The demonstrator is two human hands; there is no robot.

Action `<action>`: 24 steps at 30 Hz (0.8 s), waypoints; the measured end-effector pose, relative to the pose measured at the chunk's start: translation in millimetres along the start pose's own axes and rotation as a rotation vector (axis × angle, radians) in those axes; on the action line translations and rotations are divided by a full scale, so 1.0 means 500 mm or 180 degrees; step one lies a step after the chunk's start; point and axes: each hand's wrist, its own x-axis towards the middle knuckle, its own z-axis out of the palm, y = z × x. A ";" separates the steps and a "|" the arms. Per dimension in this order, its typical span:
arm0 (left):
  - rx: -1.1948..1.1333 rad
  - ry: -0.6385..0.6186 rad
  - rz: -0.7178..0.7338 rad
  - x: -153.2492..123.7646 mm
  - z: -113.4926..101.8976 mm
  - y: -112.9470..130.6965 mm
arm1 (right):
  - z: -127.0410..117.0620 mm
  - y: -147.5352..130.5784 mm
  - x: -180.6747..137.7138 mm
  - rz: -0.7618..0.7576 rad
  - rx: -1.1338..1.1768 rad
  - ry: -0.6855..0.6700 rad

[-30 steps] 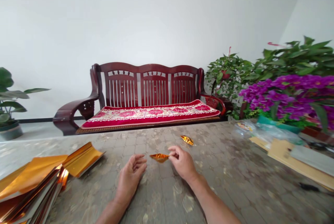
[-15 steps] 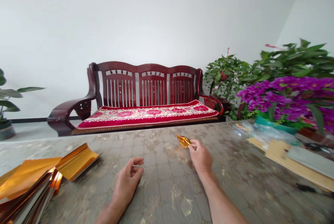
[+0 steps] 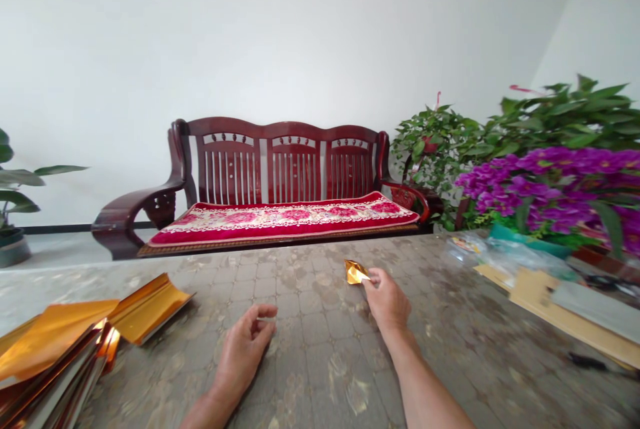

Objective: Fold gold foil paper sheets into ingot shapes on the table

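Gold fold pinched in front of the settee

From where I stand, everything is easiest to place by the dark red wooden settee (image 3: pixel 294 175) with its flowered red mat (image 3: pixel 295 215). The gold fold (image 3: pixel 353 273), a small shiny thing, is at the bench (image 3: pixel 310 362) in front of the settee, right of its middle. The right hand (image 3: pixel 387 301) has its grip closed on the near right edge of it, thumb and finger pinching; I can't tell whether the fold touches the bench. The left hand (image 3: pixel 247 335), nearer me and a little left of the settee's middle, has a loose, open grip, fingers gently curled.

Before the settee's left arm lies a spread of gold sheets (image 3: pixel 75 329), one piece bent into a trough. Right of the settee's right arm I see purple flowers (image 3: pixel 550 182), with clear plastic (image 3: pixel 523 259) and pale card (image 3: pixel 533 289) on the bench nearer than them.
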 end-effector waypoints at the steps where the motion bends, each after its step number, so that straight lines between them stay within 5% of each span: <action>1: -0.0019 -0.0003 -0.0005 -0.001 0.000 0.001 | 0.000 0.001 0.000 -0.0009 0.0007 0.0019; 11: 0.0022 0.0209 0.0010 0.003 -0.007 -0.004 | 0.017 -0.005 -0.017 -0.0514 0.0438 0.0687; 14: 0.0057 0.0349 -0.0046 0.006 -0.013 -0.003 | 0.030 -0.016 -0.031 -0.0831 0.0671 0.0541; 24: 0.0198 0.0319 -0.0064 0.008 -0.018 -0.014 | 0.036 0.073 0.036 -0.0081 0.1192 0.0842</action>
